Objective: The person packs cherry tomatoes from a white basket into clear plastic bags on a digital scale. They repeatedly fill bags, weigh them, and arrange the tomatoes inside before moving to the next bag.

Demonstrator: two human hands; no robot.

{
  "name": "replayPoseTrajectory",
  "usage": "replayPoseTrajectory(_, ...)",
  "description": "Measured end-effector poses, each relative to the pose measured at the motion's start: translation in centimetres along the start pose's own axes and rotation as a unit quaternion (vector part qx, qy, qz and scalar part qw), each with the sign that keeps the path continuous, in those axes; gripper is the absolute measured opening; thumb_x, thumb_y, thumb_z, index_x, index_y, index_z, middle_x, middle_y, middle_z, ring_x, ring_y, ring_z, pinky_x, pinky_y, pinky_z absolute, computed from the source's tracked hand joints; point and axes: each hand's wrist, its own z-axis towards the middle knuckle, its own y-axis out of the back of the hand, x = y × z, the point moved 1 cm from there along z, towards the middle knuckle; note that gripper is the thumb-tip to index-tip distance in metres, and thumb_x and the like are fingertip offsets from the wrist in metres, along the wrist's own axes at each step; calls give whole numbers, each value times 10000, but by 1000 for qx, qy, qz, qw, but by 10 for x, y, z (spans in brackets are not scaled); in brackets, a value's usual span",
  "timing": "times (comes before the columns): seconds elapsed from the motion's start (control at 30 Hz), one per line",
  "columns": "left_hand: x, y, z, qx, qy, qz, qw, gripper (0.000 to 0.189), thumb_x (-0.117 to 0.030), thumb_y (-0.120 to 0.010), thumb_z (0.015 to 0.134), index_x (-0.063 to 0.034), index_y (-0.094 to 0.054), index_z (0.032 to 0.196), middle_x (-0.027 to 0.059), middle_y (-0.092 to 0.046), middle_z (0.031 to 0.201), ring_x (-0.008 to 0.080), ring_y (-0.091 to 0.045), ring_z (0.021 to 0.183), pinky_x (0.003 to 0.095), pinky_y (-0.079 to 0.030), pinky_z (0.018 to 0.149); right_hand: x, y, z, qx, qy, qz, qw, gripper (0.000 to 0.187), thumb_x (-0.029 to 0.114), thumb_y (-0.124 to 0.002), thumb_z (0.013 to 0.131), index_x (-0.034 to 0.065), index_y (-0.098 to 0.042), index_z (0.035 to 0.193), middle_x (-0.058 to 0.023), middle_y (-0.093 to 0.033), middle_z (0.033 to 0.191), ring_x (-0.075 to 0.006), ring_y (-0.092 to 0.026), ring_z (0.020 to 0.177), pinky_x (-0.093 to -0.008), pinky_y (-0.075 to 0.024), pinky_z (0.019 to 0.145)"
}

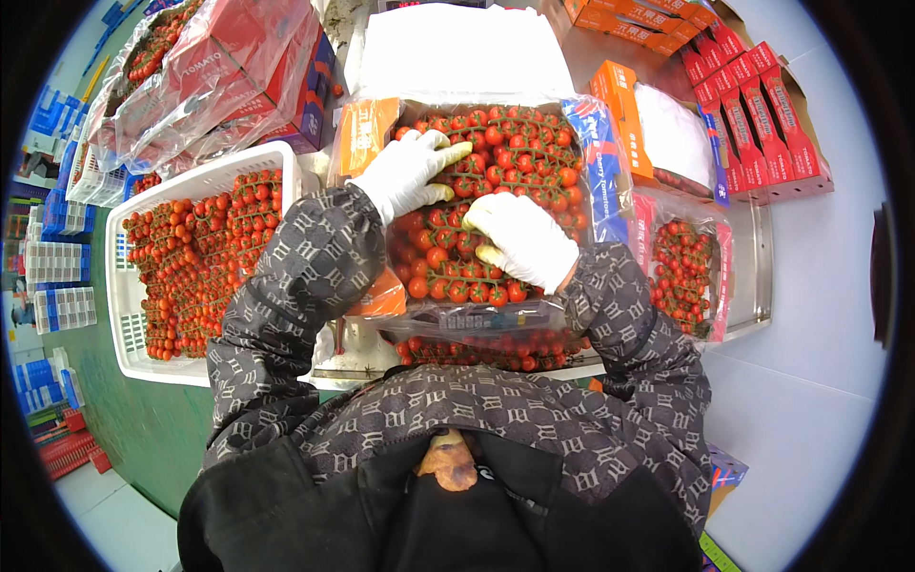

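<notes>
In front of me is an open carton lined with clear plastic film and filled with cherry tomatoes on the vine. My left hand, in a white glove with yellow-stained fingertips, lies over the carton's left half. Its thumb and forefinger are spread around some tomatoes. At the middle right, my right hand, gloved the same way, has its fingers curled down onto the tomatoes. Whether either hand grips a vine is hidden beneath the fingers. The nearest rows lie along the carton's front side, below my right hand.
A white plastic crate of vine tomatoes stands at left. Behind it is a red carton under film. A white sheet covers the area beyond my carton. At right are a smaller tomato carton and stacked red boxes.
</notes>
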Motion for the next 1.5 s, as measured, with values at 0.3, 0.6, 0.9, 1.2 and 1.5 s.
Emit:
replayPoseTrajectory(0.3, -17, 17, -53, -76, 40, -216, 973, 495, -133, -711, 829, -99, -580, 1305, 130, -565, 1175, 299, -532, 1152, 384, -419, 1014, -4, -4, 13, -4, 15, 51, 999, 367, 118, -708, 729, 51, -538, 1047, -131, -545, 1053, -332, -553, 961, -429, -474, 836)
replayPoseTrajectory(0.6, -28, 1, -34, -21, -43, -342, 939, 822, -192, -847, 677, -65, -452, 1386, 179, -631, 1170, 310, -593, 1135, 412, -468, 976, 14, 16, 46, 31, 34, 158, 986, 238, 112, -691, 722, 32, -548, 894, -150, -532, 985, -322, -553, 941, -397, -477, 824)
replayPoseTrajectory(0.9, -12, 34, -195, -212, 50, -788, 576, 584, -205, -662, 893, -79, -434, 1416, 88, -573, 1292, 162, -584, 1020, 291, -488, 816, 171, -32, -15, -30, -126, 310, 942, 296, 75, -675, 832, 58, -609, 1120, -154, -656, 1025, -297, -618, 1067, -389, -494, 919)
replayPoseTrajectory(1.2, 6, -29, -343, -341, 230, -838, 358, 565, -404, -480, 1015, -36, -386, 1433, 160, -443, 1461, 318, -468, 1321, 497, -352, 1124, 161, -297, 54, 267, -35, -402, 875, 415, 120, -528, 859, -65, -572, 1228, -247, -615, 1150, -408, -587, 1048, -480, -402, 1012)
replayPoseTrajectory(1.5, 30, -48, -362, -332, 192, -840, 384, 470, -321, -432, 1034, -1, -454, 1378, 190, -587, 1277, 334, -604, 1121, 477, -512, 938, 224, -135, -16, 217, -275, 510, 786, 685, 46, -529, 773, 73, -375, 1440, -85, -512, 1204, -190, -497, 1011, -331, -425, 889)
